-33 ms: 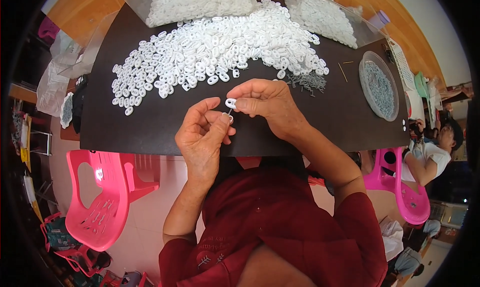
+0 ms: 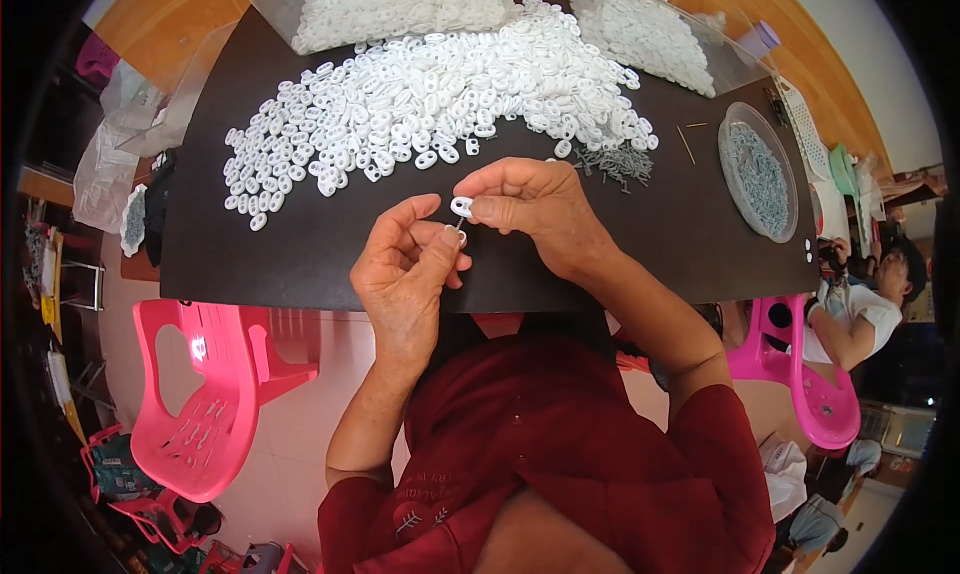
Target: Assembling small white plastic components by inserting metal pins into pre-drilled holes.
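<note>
Between the thumb and fingers of my right hand, I pinch a small white oval plastic piece with two holes. Just below it, my left hand is closed, its thumb and forefinger gripping a thin grey screw. The screw's upper end meets the underside of the oval piece. Another bit of white plastic shows at my left fingertips, mostly hidden. Beyond both hands spreads a large heap of similar white oval pieces. At its right edge lies a small pile of grey screws.
Two clear bins of white pieces stand at the dark table's far side. A round tub of screws sits at right, near two thin brass-coloured rods. Pink chairs flank me; another person is at far right.
</note>
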Tool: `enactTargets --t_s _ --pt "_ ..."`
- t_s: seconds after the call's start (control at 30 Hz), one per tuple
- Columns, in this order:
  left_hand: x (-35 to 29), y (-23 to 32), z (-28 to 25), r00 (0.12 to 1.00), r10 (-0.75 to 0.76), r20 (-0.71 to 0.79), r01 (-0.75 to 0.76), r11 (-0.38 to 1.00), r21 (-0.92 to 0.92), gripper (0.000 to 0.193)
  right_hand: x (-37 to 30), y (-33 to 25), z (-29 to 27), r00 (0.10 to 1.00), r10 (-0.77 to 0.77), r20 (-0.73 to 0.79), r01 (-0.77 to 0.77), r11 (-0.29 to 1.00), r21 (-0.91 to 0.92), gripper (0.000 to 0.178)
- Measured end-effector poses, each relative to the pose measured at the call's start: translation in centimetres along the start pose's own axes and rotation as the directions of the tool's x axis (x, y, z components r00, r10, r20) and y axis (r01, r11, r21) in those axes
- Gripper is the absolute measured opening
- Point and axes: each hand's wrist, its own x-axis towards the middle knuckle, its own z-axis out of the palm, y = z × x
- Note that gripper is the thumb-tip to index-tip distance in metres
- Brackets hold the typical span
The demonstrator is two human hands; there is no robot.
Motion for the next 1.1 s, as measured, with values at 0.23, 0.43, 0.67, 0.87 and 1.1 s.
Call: enactTargets --t_s 0.23,0.43,0.67,0.87,1.1 --pt "0.1 -0.4 -0.2 1.0 0.01 -0.008 -0.01 1.0 0.016 0.029 0.0 0.3 0.1 0.998 -0.054 0.025 0.054 0.999 -0.006 0.018" --pt "0.0 -0.7 0.0 0.999 0.03 -0.02 -0.03 0.999 0.022 0.028 0.0 0.1 0.6 0.997 -0.064 0.045 0.068 0.993 -0.098 0.017" --pt "-0.3 -1.7 0.0 0.997 0.075 -0.024 -0.075 0.997 0.022 0.028 -0.2 0.2 0.9 0.995 -0.093 0.022 0.095 0.974 -0.208 0.014" --pt "-0.2 -1.7 0.4 0.991 0.096 -0.095 -0.096 0.995 0.005 0.024 -0.1 0.7 1.1 0.994 -0.103 0.022 0.105 0.973 -0.206 0.014" --pt "0.0 -1.8 0.3 0.986 0.118 -0.114 -0.122 0.992 -0.02 0.022 -0.5 0.3 1.7 0.927 -0.367 0.077 0.354 0.789 -0.501 0.016"
